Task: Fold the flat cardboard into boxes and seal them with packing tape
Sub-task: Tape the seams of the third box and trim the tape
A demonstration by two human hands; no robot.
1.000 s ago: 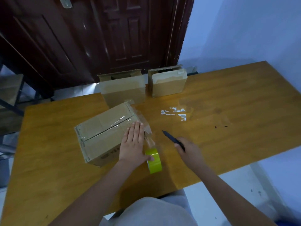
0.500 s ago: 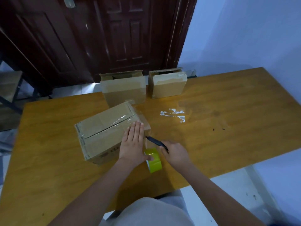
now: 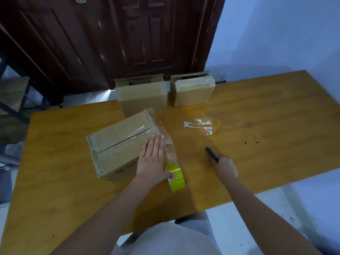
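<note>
Right hand (image 3: 226, 165) with knife (image 3: 212, 154) moved away from tape roll (image 3: 176, 177), left hand (image 3: 153, 157) on taped box (image 3: 117, 142)

you sit in a plain domestic room used as a makeshift packing spot: dark panelled wooden door (image 3: 143, 39), bare pale-blue wall (image 3: 276, 32), tiled floor (image 3: 244, 216), one orange wooden table (image 3: 266, 111) carrying cardboard boxes (image 3: 141, 96).

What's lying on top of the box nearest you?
On the nearest box: clear tape along its seam and the flat left hand. The cardboard beneath the hand is hidden.
</note>
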